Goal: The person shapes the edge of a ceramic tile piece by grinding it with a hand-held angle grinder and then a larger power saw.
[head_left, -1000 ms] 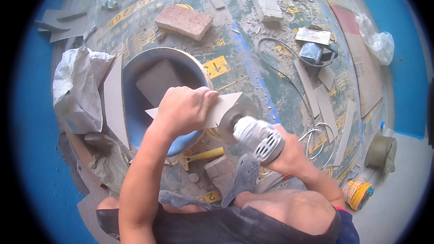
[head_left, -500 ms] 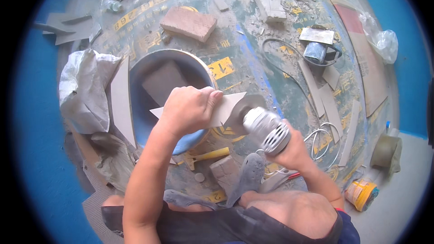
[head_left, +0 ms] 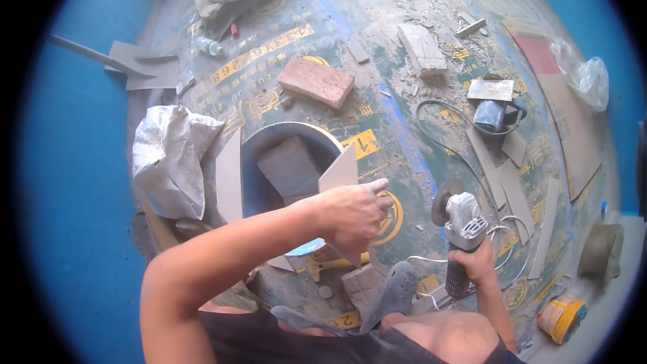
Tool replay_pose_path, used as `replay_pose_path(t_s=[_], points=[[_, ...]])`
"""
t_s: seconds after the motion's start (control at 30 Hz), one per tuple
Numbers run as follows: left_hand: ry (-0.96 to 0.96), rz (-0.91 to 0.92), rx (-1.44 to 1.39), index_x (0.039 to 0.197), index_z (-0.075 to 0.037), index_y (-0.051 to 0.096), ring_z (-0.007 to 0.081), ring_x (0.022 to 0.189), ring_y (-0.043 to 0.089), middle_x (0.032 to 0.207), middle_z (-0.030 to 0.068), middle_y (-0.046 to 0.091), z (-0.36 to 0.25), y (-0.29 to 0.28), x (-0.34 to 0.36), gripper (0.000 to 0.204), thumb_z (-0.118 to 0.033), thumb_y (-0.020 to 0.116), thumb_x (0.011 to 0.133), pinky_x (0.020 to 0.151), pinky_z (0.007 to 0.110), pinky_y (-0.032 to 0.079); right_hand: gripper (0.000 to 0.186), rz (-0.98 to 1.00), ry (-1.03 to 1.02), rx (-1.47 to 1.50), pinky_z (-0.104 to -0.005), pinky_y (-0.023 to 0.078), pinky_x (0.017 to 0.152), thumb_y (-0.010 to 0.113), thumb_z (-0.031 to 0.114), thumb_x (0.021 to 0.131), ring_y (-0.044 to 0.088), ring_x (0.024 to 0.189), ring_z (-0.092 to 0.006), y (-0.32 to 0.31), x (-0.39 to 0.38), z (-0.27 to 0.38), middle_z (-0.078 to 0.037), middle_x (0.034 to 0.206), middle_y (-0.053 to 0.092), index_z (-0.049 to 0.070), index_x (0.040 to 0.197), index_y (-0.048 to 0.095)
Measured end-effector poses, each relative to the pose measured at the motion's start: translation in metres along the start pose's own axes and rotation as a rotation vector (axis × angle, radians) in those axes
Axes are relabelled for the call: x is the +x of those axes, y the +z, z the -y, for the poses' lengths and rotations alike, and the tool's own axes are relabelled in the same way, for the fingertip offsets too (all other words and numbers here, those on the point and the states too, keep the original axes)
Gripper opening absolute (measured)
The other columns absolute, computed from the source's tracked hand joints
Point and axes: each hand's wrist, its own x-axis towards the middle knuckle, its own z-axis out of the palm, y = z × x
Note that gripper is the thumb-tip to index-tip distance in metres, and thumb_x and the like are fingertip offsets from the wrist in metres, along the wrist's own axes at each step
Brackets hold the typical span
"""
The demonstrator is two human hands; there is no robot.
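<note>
In my left hand (head_left: 354, 219) is a pale tile piece (head_left: 341, 168), turned on edge beside the blue bucket (head_left: 252, 168). Its lower part is mostly hidden behind that hand. My right hand (head_left: 474, 264) grips the body of an angle grinder (head_left: 466, 219), whose round disc (head_left: 442, 203) stands apart from the tile. A grey block (head_left: 290, 165) sits inside the bucket.
A yellow-handled hammer (head_left: 337, 265) and a block (head_left: 364, 286) lie by my feet. Cut tile strips (head_left: 515, 192) and a cable (head_left: 435, 118) are to the right. Beyond the bucket lies a reddish brick (head_left: 315, 81); at left are a white sack (head_left: 172, 162) and a shovel (head_left: 141, 66).
The grinder has moved right and away from the tile. My left hand has moved right and turned the tile from nearly flat to on edge. The view has shifted too.
</note>
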Motion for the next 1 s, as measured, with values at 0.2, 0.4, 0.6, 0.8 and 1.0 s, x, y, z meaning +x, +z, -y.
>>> replay_pose_path(t_s=[0.2,0.4,0.6,0.8,1.0], points=[[-0.418,-0.764,0.107,0.137,0.002,0.054,0.0351,0.131,0.049,0.137,0.0200,0.048,-0.017,0.044,-0.021,0.061,-0.039,0.068,0.093,0.119,0.060,0.027,0.049,0.026,0.006,0.036,-0.0330,0.055,0.077,0.082,0.013,0.065,0.067,0.083,-0.0156,0.006,0.003,0.001,-0.006,0.094,0.072,-0.002,0.109,0.070],[-1.351,-1.078,-0.947,0.126,0.005,0.057,0.0350,0.102,0.059,0.114,0.0218,0.059,-0.044,0.077,-0.009,0.050,-0.041,0.048,0.109,0.095,0.043,0.047,0.056,0.114,-0.011,-0.015,-0.0334,0.055,0.083,0.085,0.015,0.065,0.069,0.090,-0.0172,0.007,0.010,0.000,-0.008,0.101,0.073,-0.002,0.115,0.067],[-0.997,-1.092,-1.407,0.105,0.002,0.068,0.0186,0.078,0.062,0.085,0.0103,0.068,-0.002,0.077,-0.005,0.060,-0.051,0.039,0.112,0.077,0.033,0.049,0.066,0.274,-0.214,-0.291,-0.0371,0.057,0.084,0.088,0.016,0.061,0.073,0.091,-0.0258,0.018,0.006,0.009,-0.013,0.102,0.074,0.001,0.121,0.064],[-0.884,-1.167,-1.578,0.106,0.002,0.068,0.0143,0.079,0.062,0.084,0.0067,0.069,-0.003,0.083,-0.003,0.063,-0.055,0.041,0.110,0.075,0.032,0.049,0.071,0.427,-0.339,-0.461,-0.0403,0.057,0.083,0.094,0.023,0.059,0.073,0.094,-0.0358,0.043,-0.010,0.044,-0.015,0.105,0.073,0.005,0.121,0.065],[-0.928,-1.130,-1.469,0.100,0.001,0.069,0.0201,0.076,0.064,0.081,0.0099,0.068,-0.004,0.080,-0.005,0.064,-0.055,0.039,0.110,0.076,0.035,0.049,0.067,0.515,-0.431,-0.594,-0.0427,0.058,0.081,0.092,0.027,0.063,0.072,0.093,-0.0384,0.056,-0.010,0.054,-0.017,0.103,0.072,0.004,0.120,0.066]])
